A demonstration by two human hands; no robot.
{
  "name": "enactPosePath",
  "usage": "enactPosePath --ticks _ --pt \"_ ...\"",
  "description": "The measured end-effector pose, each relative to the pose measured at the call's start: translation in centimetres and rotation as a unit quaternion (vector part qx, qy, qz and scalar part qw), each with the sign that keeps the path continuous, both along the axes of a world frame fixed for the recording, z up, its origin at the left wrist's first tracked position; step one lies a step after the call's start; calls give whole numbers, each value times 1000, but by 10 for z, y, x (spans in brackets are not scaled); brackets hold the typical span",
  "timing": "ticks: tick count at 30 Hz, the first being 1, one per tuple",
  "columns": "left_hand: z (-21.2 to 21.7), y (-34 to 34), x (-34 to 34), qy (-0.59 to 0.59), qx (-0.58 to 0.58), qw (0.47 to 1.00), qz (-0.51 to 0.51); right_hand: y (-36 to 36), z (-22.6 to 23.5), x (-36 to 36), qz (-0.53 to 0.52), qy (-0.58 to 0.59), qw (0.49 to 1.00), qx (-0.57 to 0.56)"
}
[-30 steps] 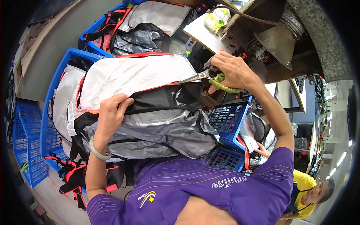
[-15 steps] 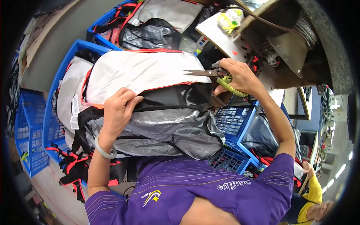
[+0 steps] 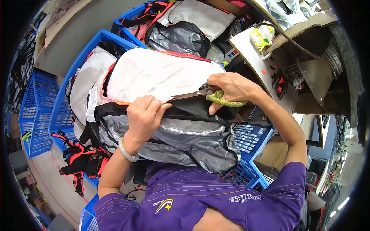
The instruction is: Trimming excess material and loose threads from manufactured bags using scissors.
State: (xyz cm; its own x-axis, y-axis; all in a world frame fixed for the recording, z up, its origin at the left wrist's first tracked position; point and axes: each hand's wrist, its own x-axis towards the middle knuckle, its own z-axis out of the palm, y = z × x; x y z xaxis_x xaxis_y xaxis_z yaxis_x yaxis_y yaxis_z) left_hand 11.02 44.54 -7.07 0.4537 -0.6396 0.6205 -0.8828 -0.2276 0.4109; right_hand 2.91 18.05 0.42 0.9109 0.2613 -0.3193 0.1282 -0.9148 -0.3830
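Left hand (image 3: 143,117): thumb and fingers closed in a pinch on the edge of the lined bag (image 3: 154,73), right where its white panel meets the black band (image 3: 192,111). Right hand (image 3: 228,89): curled round the scissors (image 3: 189,95), green-wrapped handle (image 3: 229,101) in the grip. Can't tell from my view how far the blades are parted.

Bag lies across the front of the body, white panel up, silver lining (image 3: 173,135) slack on the near side. Looks propped against the blue crate (image 3: 61,106) at left, but the support underneath is hidden.

My read: it's trimming along that seam. Blades lie along the edge, tips just beside the left fingertips; that's the main risk. I'd slide the left pinch back toward the white label (image 3: 91,104) before closing the blades, then pull the edge taut so the fabric doesn't bunch. I'd run them parallel to the seam, snip short with the tips, and check neither panel nor lining is folded in between. Thin lining will probably nick easily. Any thread is too small for me to make out.
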Motion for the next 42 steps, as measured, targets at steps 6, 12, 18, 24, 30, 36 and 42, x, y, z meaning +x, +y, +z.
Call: enactPosePath --ticks 6,12,18,24,30,36,42 --pt "0 -1 1 15 -12 1000 1 -9 -20 -2 -16 1 999 33" --pt "15 34 55 194 148 965 -93 -15 -40 -34 -89 -79 991 65" --pt "8 82 93 325 197 923 -57 -19 -64 -47 -154 -90 980 93" --pt "56 56 44 463 188 865 -48 58 -30 10 -119 -103 944 290" --pt "33 69 49 552 90 825 -85 144 -38 45 -73 -136 936 317" --pt "12 82 54 468 92 875 -85 155 -54 56 -109 -132 929 327" --pt "-4 72 46 372 82 923 43 132 -72 68 -209 -168 912 311"
